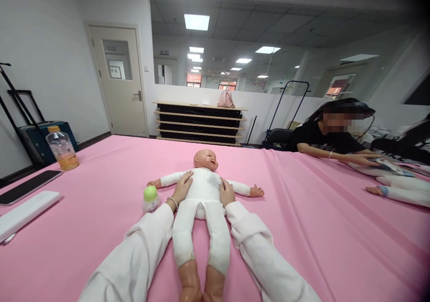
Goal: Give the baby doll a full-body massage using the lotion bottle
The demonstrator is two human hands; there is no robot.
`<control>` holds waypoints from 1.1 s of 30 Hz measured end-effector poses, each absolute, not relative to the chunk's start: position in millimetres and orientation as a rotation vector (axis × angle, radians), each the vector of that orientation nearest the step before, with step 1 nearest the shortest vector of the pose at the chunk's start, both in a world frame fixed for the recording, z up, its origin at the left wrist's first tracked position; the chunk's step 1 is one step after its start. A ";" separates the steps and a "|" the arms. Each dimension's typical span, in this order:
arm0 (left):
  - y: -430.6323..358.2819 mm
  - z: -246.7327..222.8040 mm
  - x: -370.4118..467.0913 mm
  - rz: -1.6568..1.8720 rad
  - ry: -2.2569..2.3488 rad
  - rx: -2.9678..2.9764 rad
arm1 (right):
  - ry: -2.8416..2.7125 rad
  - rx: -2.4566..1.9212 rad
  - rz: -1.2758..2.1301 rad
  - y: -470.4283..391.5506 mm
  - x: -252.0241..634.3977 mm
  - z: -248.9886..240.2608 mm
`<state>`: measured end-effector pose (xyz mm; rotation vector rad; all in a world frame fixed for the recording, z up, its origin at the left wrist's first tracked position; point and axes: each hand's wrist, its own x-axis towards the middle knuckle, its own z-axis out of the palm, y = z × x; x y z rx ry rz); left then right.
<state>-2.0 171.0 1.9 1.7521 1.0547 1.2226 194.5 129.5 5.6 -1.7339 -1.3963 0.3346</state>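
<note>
A baby doll (203, 187) with a white cloth body lies on its back, its feet towards me and its head turned to the right. My left hand (184, 186) rests along the left side of its torso, fingers stretched up by the chest. Against the opposite side lies my right hand (227, 191), its fingers also extended and touching the cloth. Neither hand is wrapped round the doll. Just left of my left wrist stands a small jar with a green lid (151, 199).
Pink cloth (275, 248) covers the table, creased at the right. A bottle (63, 149), a phone (29, 187) and a white case (28, 214) lie or stand at the left. Across the table at right, a person (331, 134) handles another doll (399, 190).
</note>
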 end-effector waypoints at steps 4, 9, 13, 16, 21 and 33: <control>160.9 1.1 -7.8 1.275 1.068 1.680 | -1.334 -1.685 0.329 119.5 195.8 11.6; 157.1 -2.6 -7.8 1.318 1.118 1.641 | -1.298 -1.600 0.314 111.5 194.8 10.7; 159.9 -3.0 -6.6 1.352 1.129 1.635 | -1.297 -1.555 0.321 109.2 192.1 2.0; 159.3 -1.8 -6.8 1.352 1.131 1.623 | -1.305 -1.540 0.331 108.3 191.9 -0.4; 155.4 0.8 -8.3 1.318 1.142 1.640 | -1.317 -1.524 0.341 107.0 194.5 5.1; 153.1 3.3 -9.6 1.274 1.164 1.650 | -1.309 -1.560 0.409 98.4 190.7 18.2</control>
